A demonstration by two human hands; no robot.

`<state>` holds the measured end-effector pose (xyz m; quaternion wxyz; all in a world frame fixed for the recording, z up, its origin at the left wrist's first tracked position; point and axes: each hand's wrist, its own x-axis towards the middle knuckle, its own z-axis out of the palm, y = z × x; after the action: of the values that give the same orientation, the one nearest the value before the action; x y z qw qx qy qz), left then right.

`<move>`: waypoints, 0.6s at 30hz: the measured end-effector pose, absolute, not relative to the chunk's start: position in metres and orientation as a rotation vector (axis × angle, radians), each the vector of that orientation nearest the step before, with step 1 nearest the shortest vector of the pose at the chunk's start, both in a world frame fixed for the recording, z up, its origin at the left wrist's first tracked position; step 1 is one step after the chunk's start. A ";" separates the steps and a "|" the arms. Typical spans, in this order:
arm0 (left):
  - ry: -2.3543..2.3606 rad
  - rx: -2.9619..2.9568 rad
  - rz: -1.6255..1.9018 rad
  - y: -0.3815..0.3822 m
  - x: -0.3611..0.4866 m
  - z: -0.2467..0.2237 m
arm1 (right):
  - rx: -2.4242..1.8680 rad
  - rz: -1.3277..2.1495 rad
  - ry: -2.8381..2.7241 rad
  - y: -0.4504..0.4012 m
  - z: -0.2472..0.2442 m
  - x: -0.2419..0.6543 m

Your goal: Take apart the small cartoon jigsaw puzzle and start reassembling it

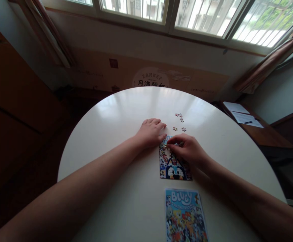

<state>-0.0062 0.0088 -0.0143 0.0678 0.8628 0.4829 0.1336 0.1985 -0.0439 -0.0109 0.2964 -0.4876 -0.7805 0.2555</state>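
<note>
While the left hand (pixel 151 132) lies loosely spread beside the puzzle (pixel 175 169), the right hand (pixel 188 148) pinches a small piece (pixel 167 147) over it. Loose pieces (pixel 183 129) lie nearer the tabletop's (pixel 111 134) far edge.

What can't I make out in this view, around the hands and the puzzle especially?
All in the head view:
- Right hand: whether its fingertips hold a piece or press one in place; too small, partly covered by the fingers.
- Puzzle: part of its upper area, behind the hands.
- Left hand: its underside, turned away.
- Loose pieces: their prints, too small.
- Bluey picture: its lower end, cut by the bottom edge.
</note>
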 end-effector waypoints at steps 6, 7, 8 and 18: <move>1.458 2.634 0.385 0.008 -0.005 -0.016 | -1.212 0.460 -2.226 -0.045 -0.011 0.196; 1.458 2.633 0.387 0.008 -0.005 -0.015 | -1.198 0.437 -2.239 -0.044 -0.012 0.196; 1.457 2.632 0.386 0.008 -0.005 -0.015 | -1.184 0.416 -2.245 -0.044 -0.012 0.197; 1.440 2.649 0.386 0.008 -0.005 -0.015 | -0.895 0.204 -2.284 -0.038 -0.008 0.220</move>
<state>-0.0053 0.0084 -0.0152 0.0510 0.8704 0.4730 0.1267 0.2196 -0.0375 -0.0081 0.3336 -0.3427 -0.8747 0.0782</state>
